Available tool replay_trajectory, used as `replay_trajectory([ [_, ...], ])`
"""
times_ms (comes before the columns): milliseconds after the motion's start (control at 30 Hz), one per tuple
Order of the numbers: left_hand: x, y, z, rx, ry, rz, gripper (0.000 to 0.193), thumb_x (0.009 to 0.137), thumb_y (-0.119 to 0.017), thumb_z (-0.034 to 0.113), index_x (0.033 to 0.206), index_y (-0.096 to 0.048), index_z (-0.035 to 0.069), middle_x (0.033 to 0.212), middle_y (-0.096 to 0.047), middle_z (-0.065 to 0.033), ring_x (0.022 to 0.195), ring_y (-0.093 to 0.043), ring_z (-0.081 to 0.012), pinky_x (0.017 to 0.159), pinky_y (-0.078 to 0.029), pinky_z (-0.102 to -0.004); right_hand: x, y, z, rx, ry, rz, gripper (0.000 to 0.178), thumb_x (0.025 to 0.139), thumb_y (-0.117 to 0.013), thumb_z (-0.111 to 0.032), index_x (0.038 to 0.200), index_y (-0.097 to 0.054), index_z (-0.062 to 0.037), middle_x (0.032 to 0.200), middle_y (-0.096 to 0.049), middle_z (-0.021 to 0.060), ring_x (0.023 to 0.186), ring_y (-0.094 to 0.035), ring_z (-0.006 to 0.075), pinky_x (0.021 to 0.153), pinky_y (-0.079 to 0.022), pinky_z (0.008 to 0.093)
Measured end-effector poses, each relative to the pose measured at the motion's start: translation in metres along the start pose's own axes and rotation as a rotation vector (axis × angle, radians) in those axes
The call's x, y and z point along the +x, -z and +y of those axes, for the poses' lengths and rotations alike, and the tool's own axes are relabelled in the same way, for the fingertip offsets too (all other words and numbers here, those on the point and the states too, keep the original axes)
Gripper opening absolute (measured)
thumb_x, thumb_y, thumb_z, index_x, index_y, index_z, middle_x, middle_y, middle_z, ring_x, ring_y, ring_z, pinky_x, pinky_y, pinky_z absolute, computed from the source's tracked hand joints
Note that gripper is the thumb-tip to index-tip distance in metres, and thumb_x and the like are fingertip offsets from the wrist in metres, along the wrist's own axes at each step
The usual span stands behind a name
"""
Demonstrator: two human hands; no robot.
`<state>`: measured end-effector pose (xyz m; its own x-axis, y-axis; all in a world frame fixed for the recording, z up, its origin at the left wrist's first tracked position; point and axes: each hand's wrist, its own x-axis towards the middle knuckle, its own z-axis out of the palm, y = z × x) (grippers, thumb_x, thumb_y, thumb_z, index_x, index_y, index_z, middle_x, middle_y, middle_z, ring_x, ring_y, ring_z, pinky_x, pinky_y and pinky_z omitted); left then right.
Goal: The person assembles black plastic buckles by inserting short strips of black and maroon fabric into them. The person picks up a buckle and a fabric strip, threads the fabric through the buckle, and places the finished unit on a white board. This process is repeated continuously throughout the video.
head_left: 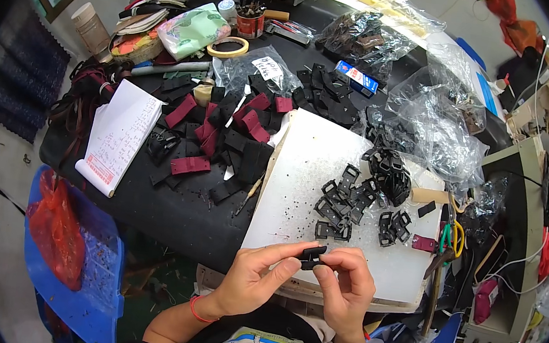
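We hold a small black buckle [312, 256] between both hands, just above the near edge of the white board [301, 174]. Our left hand [253, 280] has its grip pinched on the buckle's left end, thumb and forefinger closed on it. Our right hand [346, 283] pinches the right end, fingers curled over the top. Just beyond on the board lies a loose cluster of black buckles [341, 202], with a smaller pair [394, 228] to its right. Left of the board, red and black straps [214, 142] are heaped on the dark table [176, 215], beside a notepad [120, 135]. Scissors [453, 238] lie at the board's right edge.
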<state>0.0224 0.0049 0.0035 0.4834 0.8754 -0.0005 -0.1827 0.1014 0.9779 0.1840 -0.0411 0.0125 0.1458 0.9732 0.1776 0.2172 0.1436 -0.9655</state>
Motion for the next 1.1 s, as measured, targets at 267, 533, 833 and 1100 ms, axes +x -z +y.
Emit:
replay_trajectory([
  [267,0.000,-0.002,-0.008,0.022,0.006,0.017,0.036,0.084,-0.066,0.004,0.118,-0.058,-0.003,0.105,-0.067,-0.0119,0.097,-0.064,-0.0174,0.085,-0.050,-0.0287,0.007,-0.009,-0.006,0.246,-0.247,0.120,0.016,0.080,-0.066,0.003,0.095,-0.062,0.0013,0.085,-0.058,0.0071,0.069,-0.053,0.0096,0.061,-0.043,0.0216],
  [533,-0.002,-0.005,-0.004,0.164,-0.037,0.071,0.055,0.086,-0.063,0.004,0.135,-0.039,-0.001,0.110,-0.064,-0.0151,0.100,-0.064,-0.0197,0.092,-0.048,-0.0334,0.009,0.002,0.002,0.024,-0.103,-0.030,0.012,0.082,-0.065,-0.001,0.094,-0.063,0.0010,0.086,-0.055,0.0054,0.073,-0.050,0.0107,0.066,-0.041,0.0225],
  [833,0.012,0.019,-0.003,-0.516,0.560,-0.321,0.025,0.093,-0.055,0.010,0.114,-0.054,-0.004,0.090,-0.061,-0.0050,0.074,-0.060,-0.0077,0.067,-0.050,-0.0198,0.010,0.005,0.008,-0.113,0.018,0.047,0.026,0.080,-0.065,0.001,0.106,-0.065,-0.0014,0.101,-0.056,0.0114,0.080,-0.057,0.0145,0.071,-0.046,0.0249],
  [1100,0.003,-0.001,-0.008,-0.371,0.369,-0.090,0.020,0.092,-0.055,0.004,0.108,-0.056,-0.008,0.094,-0.064,-0.0079,0.082,-0.064,-0.0115,0.072,-0.054,-0.0216,0.008,0.005,0.007,-0.171,0.044,-0.022,0.012,0.084,-0.063,-0.002,0.096,-0.065,0.0007,0.087,-0.060,0.0112,0.069,-0.059,0.0145,0.056,-0.047,0.0253],
])
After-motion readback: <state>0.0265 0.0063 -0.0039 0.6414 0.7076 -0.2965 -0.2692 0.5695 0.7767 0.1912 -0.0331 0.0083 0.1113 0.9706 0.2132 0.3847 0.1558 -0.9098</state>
